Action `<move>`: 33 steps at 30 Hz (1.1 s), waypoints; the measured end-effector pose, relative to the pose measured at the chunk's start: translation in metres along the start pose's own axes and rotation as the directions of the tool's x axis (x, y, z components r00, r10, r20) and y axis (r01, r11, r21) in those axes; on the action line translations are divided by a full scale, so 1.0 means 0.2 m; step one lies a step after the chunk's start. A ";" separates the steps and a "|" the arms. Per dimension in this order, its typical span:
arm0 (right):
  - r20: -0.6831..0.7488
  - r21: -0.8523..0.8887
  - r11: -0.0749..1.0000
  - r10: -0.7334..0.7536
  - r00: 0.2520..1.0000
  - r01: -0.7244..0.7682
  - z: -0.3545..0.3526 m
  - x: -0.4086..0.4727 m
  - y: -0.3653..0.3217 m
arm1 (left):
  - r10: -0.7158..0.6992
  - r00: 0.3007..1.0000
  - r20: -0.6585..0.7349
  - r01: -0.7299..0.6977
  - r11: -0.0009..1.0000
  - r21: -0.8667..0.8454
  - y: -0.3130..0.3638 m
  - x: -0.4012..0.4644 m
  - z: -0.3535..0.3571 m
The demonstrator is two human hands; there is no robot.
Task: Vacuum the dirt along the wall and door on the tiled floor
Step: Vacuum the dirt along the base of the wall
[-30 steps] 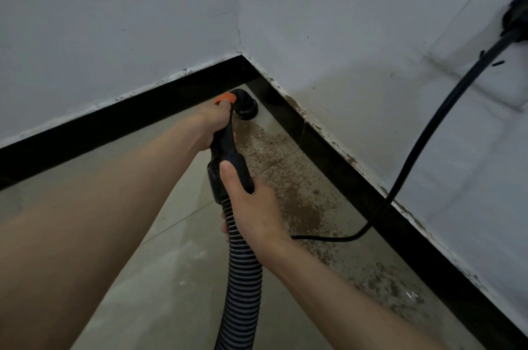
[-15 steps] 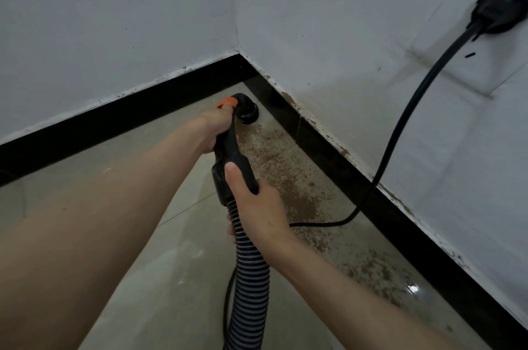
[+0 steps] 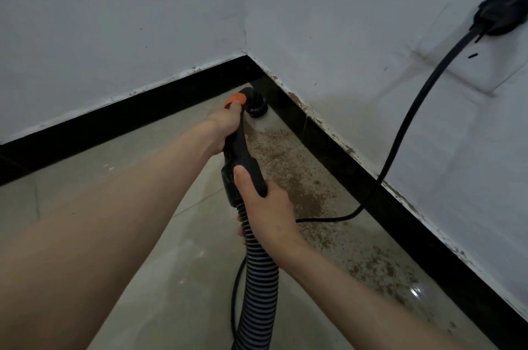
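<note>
While the left hand (image 3: 225, 128) wraps the black vacuum wand (image 3: 241, 149) below its orange collar (image 3: 235, 99), the right hand (image 3: 268, 212) clasps the ribbed grey hose (image 3: 258, 292), nozzle (image 3: 255, 105) in the corner beside brown dirt (image 3: 303, 186) on the glossy beige tiled floor (image 3: 177, 278).

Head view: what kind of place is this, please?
Probably an indoor room corner: white walls with black skirting, tiled floor, a plug in a wall socket.
</note>
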State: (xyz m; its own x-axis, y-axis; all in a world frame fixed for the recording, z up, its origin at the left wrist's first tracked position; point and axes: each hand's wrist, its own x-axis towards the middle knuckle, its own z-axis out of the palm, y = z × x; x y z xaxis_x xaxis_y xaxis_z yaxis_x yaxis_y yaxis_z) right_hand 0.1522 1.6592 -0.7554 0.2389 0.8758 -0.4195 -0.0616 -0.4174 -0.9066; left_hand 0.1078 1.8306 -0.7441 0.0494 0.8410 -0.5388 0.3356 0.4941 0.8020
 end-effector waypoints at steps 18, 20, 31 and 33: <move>0.085 -0.020 1.000 0.022 0.996 -0.021 0.24 0.29 -0.08 | 0.021 0.992 -0.124 -0.023 1.000 -0.015 0.04 0.26 -0.26; 0.087 -0.031 0.999 0.037 0.996 -0.035 0.25 0.30 -0.08 | 0.009 0.992 -0.123 -0.008 1.000 0.003 0.03 0.27 -0.26; 0.085 -0.028 0.998 0.056 0.995 -0.053 0.25 0.27 -0.09 | -0.009 0.998 -0.068 0.012 0.999 0.049 0.04 0.24 -0.26; 0.082 -0.028 0.998 0.054 0.995 -0.052 0.24 0.25 -0.09 | -0.022 0.998 -0.053 0.024 0.999 0.046 0.04 0.22 -0.25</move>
State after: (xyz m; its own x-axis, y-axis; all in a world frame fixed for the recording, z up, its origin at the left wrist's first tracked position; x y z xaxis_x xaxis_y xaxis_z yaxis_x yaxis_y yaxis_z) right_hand 0.1196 1.7222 -0.7627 0.1553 0.8686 -0.4706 -0.0470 -0.4693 -0.8818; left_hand 0.0659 1.8833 -0.7490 -0.0074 0.8405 -0.5417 0.3793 0.5036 0.7762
